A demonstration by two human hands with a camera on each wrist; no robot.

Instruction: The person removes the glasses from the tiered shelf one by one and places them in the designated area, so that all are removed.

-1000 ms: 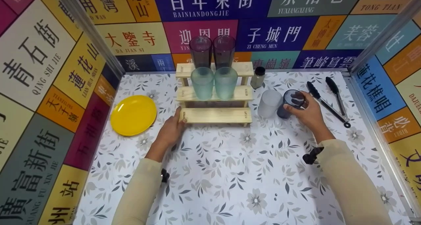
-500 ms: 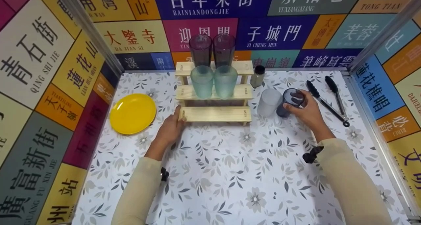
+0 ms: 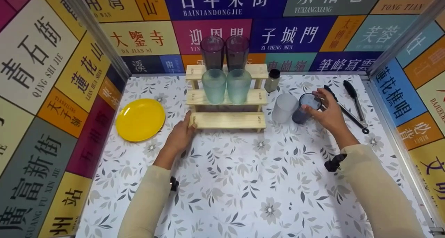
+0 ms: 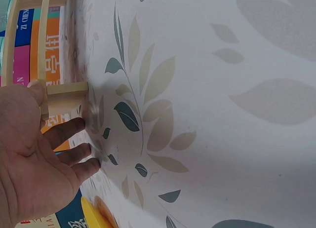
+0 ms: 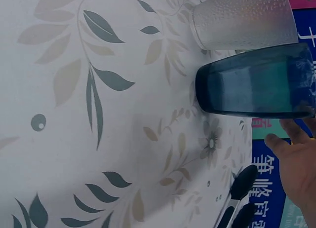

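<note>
A yellow plate [image 3: 140, 119], black tongs [image 3: 347, 104] and a small dark-capped bottle [image 3: 272, 80] lie on the flowered table [image 3: 222, 182]

Six cups in all: two purple cups [image 3: 212, 52] side by side on the far, top step of the rack [image 3: 227, 121], two pale green cups [image 3: 213, 86] on the middle step, one frosted clear cup [image 3: 284, 108] and one dark blue cup [image 3: 305, 109] on the counter [image 3: 226, 185] right of the rack. One rack, with three steps. One yellow plate [image 3: 140, 119] at the left. One small jar [image 3: 272, 80] with a dark lid, far right of the rack. One pair of black tongs [image 3: 347, 104] at the right. Two hands: left hand [image 3: 180, 137], right hand [image 3: 328, 114].
</note>
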